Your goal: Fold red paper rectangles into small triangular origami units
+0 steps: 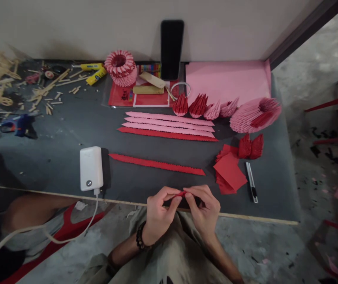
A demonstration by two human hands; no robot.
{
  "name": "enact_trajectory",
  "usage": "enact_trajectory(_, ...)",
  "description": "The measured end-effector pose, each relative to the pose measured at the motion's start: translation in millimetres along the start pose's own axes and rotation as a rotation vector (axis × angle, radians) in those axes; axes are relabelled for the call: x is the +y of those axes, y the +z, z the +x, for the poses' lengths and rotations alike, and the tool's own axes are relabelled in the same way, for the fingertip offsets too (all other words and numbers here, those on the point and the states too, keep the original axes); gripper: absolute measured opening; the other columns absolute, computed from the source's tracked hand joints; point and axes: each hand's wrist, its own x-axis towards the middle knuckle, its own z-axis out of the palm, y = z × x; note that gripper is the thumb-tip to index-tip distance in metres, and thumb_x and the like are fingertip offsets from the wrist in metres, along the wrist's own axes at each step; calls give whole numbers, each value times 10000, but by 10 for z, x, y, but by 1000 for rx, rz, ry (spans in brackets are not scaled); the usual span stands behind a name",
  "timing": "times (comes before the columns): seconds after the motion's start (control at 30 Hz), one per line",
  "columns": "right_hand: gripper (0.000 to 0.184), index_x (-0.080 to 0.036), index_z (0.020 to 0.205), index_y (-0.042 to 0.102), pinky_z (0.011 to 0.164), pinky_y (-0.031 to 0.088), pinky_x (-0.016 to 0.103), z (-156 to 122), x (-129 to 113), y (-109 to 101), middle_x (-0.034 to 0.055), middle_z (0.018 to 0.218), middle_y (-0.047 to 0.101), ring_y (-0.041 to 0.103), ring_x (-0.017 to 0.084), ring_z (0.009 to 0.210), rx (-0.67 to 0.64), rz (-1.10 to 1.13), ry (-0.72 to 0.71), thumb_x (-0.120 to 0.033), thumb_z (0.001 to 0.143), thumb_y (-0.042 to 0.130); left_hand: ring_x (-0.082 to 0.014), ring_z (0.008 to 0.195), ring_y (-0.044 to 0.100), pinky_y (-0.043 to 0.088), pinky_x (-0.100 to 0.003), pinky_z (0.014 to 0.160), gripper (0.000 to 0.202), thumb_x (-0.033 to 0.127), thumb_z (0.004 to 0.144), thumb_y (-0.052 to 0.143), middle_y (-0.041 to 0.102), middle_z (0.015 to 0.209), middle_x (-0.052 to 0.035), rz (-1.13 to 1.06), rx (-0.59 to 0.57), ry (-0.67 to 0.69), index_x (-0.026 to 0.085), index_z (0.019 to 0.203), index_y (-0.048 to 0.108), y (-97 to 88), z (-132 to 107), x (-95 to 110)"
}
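Between the fingertips of my left hand and my right hand is a small folded piece of red paper, pinched from both sides at the table's front edge. My fingers cover most of it. Beyond them lies a long, jagged red paper strip. Farther back are several pink strips and another red strip, side by side. To the right of my hands sits a fanned pile of red paper pieces, with a box cutter beside it.
Folded red units, a pink-and-red folded-paper piece and a paper ring vase stand on the table. A phone leans on the wall. A corded white power bank, blue glue gun and wood scraps lie left, near another person's leg.
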Motion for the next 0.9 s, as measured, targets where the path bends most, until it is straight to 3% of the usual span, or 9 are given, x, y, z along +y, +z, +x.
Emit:
enact_trajectory(0.3,41,-230,847,709,706,498,313,42,18,6,5,810,686,618,162,783,-37,63,18,-221,887,706,-164,818,767,584,-247,761,82,234,932,694,813,903,-31,-2,-16,65,203,971,760,6,6,8)
enact_trajectory(0.5,47,-242,911,736,726,497,299,43,43,55,6,833,693,622,158,815,28,36,-35,-212,880,717,-186,839,734,586,-301,794,81,190,867,763,797,894,-53,7,129,200,217,911,825,1,79,-19)
enact_trajectory(0.6,129,-251,996,750,680,509,272,10,36,78,17,903,702,641,153,821,4,156,73,-255,867,741,-171,778,730,592,-271,724,82,199,865,766,801,853,-50,-49,122,132,221,902,835,-13,100,1)
enact_trajectory(0.73,43,-243,868,724,638,521,227,-40,30,113,-13,813,672,636,116,729,-6,388,275,-278,892,716,-170,715,732,611,-251,642,98,259,874,758,795,840,-61,-184,60,-2,199,906,829,21,58,21)
enact_trajectory(0.9,99,-232,873,706,659,525,227,-26,-7,119,-17,812,675,637,111,721,-31,375,344,-309,925,674,-175,739,748,636,-247,687,132,293,870,758,792,848,-59,-261,36,-106,169,910,778,81,-16,26)
